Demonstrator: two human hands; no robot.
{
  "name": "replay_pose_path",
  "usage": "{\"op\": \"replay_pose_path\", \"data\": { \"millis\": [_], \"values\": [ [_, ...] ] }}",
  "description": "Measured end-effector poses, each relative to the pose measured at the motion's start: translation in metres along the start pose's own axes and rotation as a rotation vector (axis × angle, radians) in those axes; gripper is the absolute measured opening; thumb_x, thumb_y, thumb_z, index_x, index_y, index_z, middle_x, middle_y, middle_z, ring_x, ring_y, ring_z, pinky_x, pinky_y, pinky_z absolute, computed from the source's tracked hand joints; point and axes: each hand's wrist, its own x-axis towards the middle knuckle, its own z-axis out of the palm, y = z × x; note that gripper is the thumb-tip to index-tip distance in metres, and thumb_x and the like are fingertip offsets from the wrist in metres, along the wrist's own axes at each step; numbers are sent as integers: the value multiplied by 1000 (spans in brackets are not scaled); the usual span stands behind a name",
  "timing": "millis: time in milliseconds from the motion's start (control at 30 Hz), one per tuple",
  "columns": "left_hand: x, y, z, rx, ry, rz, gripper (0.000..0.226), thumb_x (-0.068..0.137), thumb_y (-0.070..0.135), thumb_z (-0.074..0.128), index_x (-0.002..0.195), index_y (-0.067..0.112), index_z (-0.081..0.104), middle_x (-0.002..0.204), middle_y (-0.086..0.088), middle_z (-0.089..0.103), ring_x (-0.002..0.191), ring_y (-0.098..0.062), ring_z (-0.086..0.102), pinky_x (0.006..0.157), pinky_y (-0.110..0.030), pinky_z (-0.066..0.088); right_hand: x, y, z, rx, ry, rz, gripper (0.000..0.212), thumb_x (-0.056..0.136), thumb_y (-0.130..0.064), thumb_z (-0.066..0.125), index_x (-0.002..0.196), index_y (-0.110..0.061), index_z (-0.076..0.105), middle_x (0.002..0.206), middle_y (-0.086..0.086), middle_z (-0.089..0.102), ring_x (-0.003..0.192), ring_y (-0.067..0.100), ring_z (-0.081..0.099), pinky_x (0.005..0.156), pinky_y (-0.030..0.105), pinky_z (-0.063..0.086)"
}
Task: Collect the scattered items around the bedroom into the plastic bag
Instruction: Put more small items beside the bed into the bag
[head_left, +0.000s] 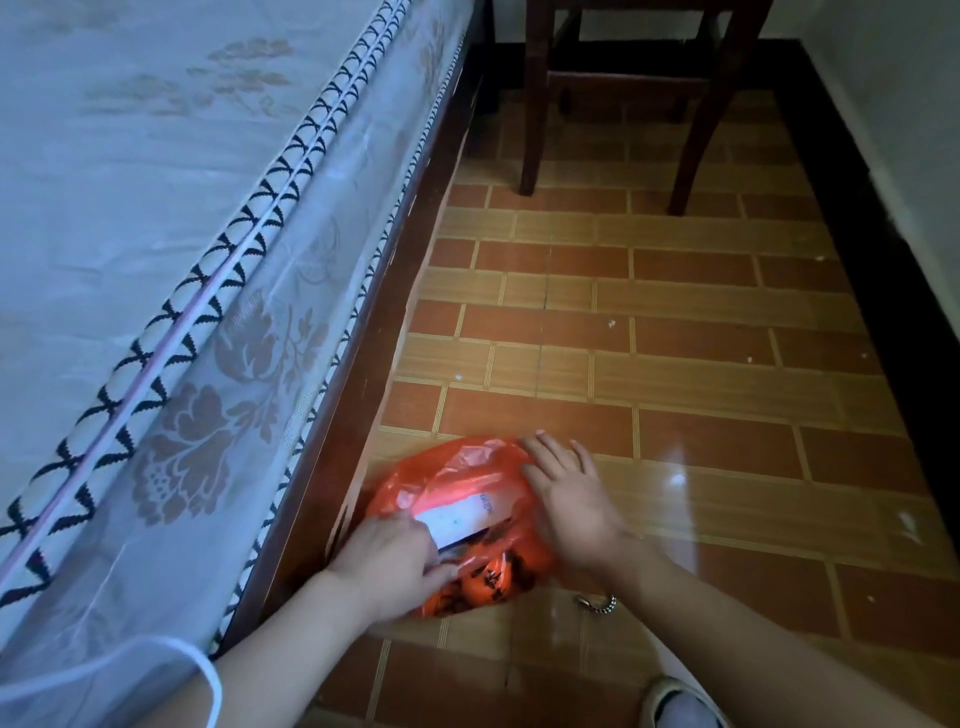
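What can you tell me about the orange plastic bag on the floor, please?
The orange plastic bag is thin, glossy and crumpled, with dark print near its lower end. It lies on the tiled floor beside the bed base. A white flat item shows at its mouth. The left hand pinches it; the right hand rests flat on it.

A: Dim overall, with a cold cast on the pale floral mattress (130, 208) at the left of the frame.

B: Bright glare patches sit on the glossy orange and tan tiled floor (675, 478) at lower right. The upper right corner falls into deep shadow.

A: Wide-angle bending curves the edges; both hands look slightly motion-blurred.
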Motion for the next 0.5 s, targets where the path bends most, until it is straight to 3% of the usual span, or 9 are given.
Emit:
{"op": "replay_pose_path", "data": {
  "millis": [100,133,200,300,500],
  "values": [
    [6,1,-9,13,214,16,58,92,63,27,98,26,72,119,8,66,133,-20,49,106,-42,42,-18,-21,4,-21,151,-210,53,88,-34,54,139,-18,55,165,6,35,157,28,24,125,58,17],
    [9,1,-11,7,252,9,62,90,62,24,112,29,71,135,8,60,142,-19,41,112,-44,37,-22,-27,10,-34,128,-267,57,88,-37,53,142,-18,53,164,6,37,155,28,27,125,58,19],
    [14,1,-6,19,224,-1,56,96,59,38,143,33,54,162,3,36,156,-23,20,121,-51,26,-31,-39,25,-33,5,-323,65,91,-42,49,151,-17,45,164,7,37,154,28,29,125,58,21],
    [15,-1,12,26,42,-15,75,98,54,57,162,34,23,174,-2,4,161,-28,-5,123,-59,16,-45,-49,42,-11,-183,-328,73,92,-47,44,157,-17,33,160,9,40,149,30,36,121,58,29],
    [15,-8,33,11,16,-13,95,94,56,65,165,35,5,175,1,-2,161,-28,-8,125,-60,15,-84,-54,56,-105,-190,-338,68,85,-49,44,146,-19,45,146,7,49,120,28,55,103,48,48]
  ]
}}
